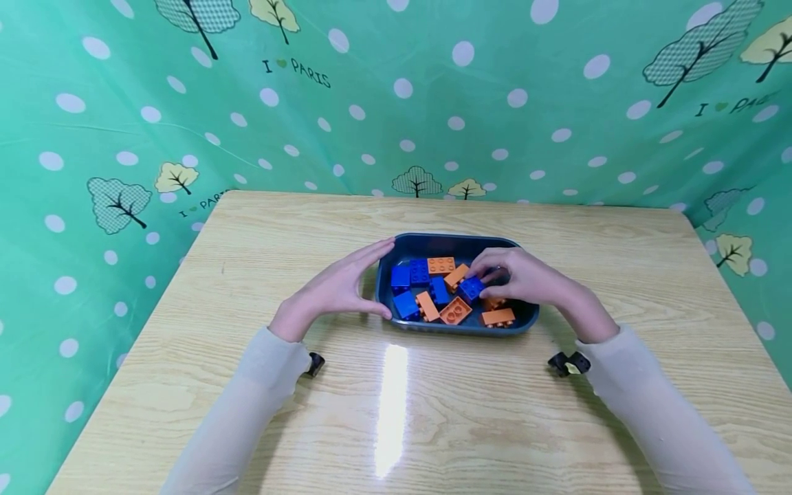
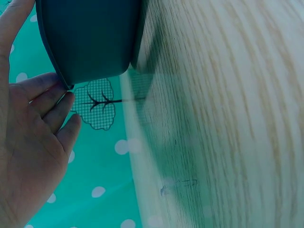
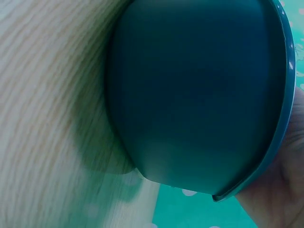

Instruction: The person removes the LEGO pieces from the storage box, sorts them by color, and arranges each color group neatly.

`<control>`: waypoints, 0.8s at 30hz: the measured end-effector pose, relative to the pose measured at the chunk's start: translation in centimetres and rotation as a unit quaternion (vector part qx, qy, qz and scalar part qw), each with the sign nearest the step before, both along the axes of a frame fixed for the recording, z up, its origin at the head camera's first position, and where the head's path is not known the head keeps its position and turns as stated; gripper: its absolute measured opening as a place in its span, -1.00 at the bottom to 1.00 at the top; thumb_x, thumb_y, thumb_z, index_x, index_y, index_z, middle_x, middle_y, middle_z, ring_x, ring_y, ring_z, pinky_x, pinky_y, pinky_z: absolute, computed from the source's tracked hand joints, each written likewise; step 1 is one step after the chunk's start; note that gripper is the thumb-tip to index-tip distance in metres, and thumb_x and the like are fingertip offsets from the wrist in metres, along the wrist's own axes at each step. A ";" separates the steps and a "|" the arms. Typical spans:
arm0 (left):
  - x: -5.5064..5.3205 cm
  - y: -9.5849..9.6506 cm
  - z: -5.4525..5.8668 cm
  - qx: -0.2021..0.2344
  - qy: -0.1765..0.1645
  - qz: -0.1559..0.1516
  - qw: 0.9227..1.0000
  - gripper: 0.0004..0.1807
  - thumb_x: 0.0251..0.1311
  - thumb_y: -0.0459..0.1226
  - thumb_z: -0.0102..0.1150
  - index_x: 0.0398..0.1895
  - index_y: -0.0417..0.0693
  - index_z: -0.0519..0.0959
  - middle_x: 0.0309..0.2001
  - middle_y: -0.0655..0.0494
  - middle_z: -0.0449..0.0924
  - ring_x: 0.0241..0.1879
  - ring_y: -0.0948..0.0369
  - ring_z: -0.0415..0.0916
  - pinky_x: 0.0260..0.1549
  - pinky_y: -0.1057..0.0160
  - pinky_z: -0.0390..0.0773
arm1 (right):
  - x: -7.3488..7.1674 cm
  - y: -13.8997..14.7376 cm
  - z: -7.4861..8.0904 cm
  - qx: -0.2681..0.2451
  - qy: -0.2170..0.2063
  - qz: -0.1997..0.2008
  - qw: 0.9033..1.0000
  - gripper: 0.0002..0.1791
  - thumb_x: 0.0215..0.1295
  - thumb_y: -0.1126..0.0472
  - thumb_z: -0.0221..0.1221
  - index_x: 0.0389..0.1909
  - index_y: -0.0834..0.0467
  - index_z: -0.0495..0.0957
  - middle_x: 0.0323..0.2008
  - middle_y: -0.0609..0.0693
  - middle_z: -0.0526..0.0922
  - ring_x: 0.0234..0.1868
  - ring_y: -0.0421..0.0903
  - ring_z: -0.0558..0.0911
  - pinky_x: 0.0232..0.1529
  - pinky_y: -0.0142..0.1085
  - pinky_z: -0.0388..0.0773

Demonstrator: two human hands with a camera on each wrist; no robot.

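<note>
A dark blue-grey oblong tray (image 1: pixel 458 331) holds several blue and orange toy building bricks. My left hand (image 1: pixel 334 285) spans the tray's left end, fingertips at the far corner of the rim and thumb at the near corner, its fingers fairly straight. In the left wrist view the fingers of this hand (image 2: pixel 40 128) lie along the tray's rim. Reaching in over the right end, my right hand (image 1: pixel 522 275) pinches a blue brick (image 1: pixel 471 289) between thumb and fingers. From the right wrist, the tray's outer wall (image 3: pixel 194 95) hides the fingertips and the brick.
Inside the tray, an orange brick (image 1: pixel 441 265) lies by the far wall, another orange brick (image 1: pixel 498 317) near the right front, and a blue brick (image 1: pixel 405 305) at the left. A wooden table (image 1: pixel 495 412) carries the tray, with a green dotted cloth (image 1: pixel 371 103) hanging behind.
</note>
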State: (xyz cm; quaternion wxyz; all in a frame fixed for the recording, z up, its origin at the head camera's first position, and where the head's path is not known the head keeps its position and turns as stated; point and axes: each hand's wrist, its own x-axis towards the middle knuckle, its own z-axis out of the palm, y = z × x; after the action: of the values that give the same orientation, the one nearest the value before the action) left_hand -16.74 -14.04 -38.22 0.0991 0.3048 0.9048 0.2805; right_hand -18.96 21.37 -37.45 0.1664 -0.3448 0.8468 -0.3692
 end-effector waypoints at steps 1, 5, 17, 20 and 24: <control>0.0 0.0 0.0 0.000 0.000 0.000 1.000 0.31 -0.15 0.18 0.54 0.61 0.01 -0.02 0.63 0.14 -0.12 0.60 0.03 -0.08 0.50 -0.18 0.12 | 0.0 0.0 0.0 -0.003 0.004 0.000 1.000 -0.68 0.20 0.38 0.36 -0.01 0.22 0.65 0.02 0.14 0.62 0.01 0.07 0.69 0.00 -0.21 0.71; 0.0 0.0 -0.1 -0.003 0.002 -0.002 1.000 0.31 -0.15 0.20 0.52 0.61 0.02 -0.03 0.63 0.16 -0.13 0.60 0.03 -0.09 0.51 -0.17 0.12 | 0.0 0.3 0.0 -0.017 0.012 -0.006 1.000 -0.66 0.18 0.36 0.38 0.00 0.20 0.65 0.01 0.12 0.62 -0.01 0.04 0.70 0.01 -0.19 0.71; 0.0 0.0 0.0 -0.004 0.005 -0.007 1.000 0.32 -0.16 0.24 0.50 0.61 0.02 -0.03 0.63 0.15 -0.13 0.60 0.03 -0.08 0.51 -0.17 0.12 | 0.4 0.8 0.2 -0.035 0.057 -0.034 0.997 -0.66 0.19 0.29 0.39 0.01 0.12 0.64 0.00 0.02 0.64 -0.10 -0.11 0.63 -0.09 -0.04 0.67; -0.1 0.0 -0.1 -0.003 0.004 -0.007 1.000 0.32 -0.16 0.24 0.50 0.61 0.01 -0.03 0.63 0.15 -0.14 0.60 0.02 -0.09 0.51 -0.17 0.11 | 0.4 0.9 0.2 -0.044 0.053 -0.040 0.997 -0.66 0.20 0.30 0.38 0.02 0.13 0.63 0.01 0.03 0.63 -0.09 -0.13 0.62 -0.06 -0.01 0.69; 0.0 0.0 -0.1 0.002 0.002 -0.007 1.000 0.32 -0.16 0.22 0.51 0.61 0.00 -0.02 0.63 0.14 -0.13 0.60 0.02 -0.08 0.51 -0.17 0.11 | 0.5 1.1 0.1 -0.055 0.048 -0.047 0.996 -0.65 0.22 0.32 0.36 0.03 0.14 0.63 0.04 0.06 0.62 -0.09 -0.10 0.65 -0.03 0.01 0.69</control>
State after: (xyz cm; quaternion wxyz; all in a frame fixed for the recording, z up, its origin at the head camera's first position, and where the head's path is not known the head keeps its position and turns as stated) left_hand -16.77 -14.05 -38.36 0.0986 0.3118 0.9023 0.2811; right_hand -18.49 22.47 -37.35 0.0885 -0.3304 0.8474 -0.4061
